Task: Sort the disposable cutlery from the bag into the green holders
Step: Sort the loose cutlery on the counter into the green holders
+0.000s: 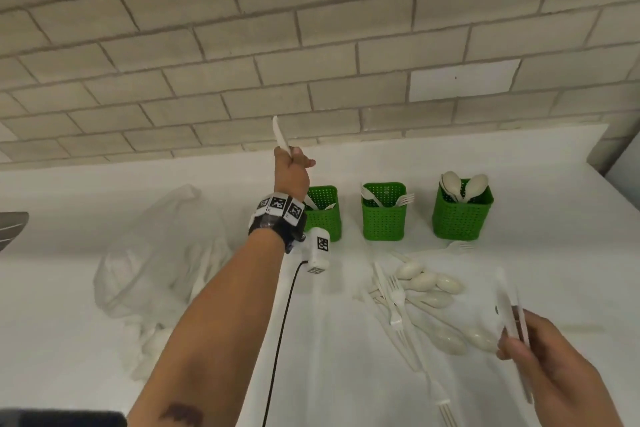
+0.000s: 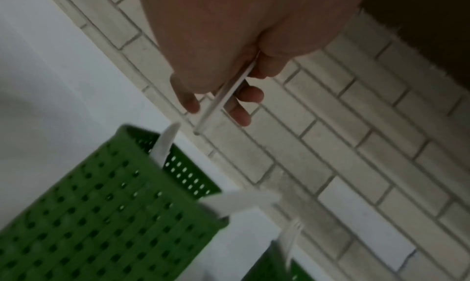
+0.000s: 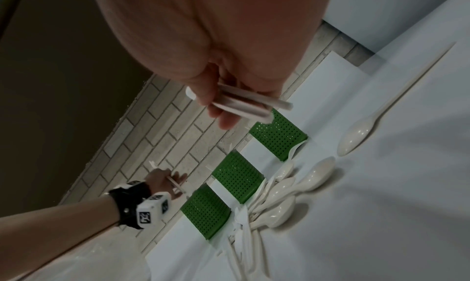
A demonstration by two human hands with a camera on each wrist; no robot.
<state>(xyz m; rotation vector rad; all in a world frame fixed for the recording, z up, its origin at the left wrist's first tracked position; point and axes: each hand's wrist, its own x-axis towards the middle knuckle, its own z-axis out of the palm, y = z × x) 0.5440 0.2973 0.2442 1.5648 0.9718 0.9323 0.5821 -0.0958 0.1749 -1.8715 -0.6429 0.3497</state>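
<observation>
left hand (image 1: 292, 170) grips knife (image 1: 280, 135) above left holder (image 1: 323, 218) | right hand (image 1: 543, 357) clasps knives (image 1: 507, 308) (near pile)

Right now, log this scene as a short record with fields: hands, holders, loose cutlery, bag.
left hand: raised over the left holder, gripping one white knife
right hand: holding a few white knives
middle holder: forks
right holder: spoons
loose cutlery: spoons and forks piled on the white counter before the holders
plastic bag: crumpled at left
</observation>
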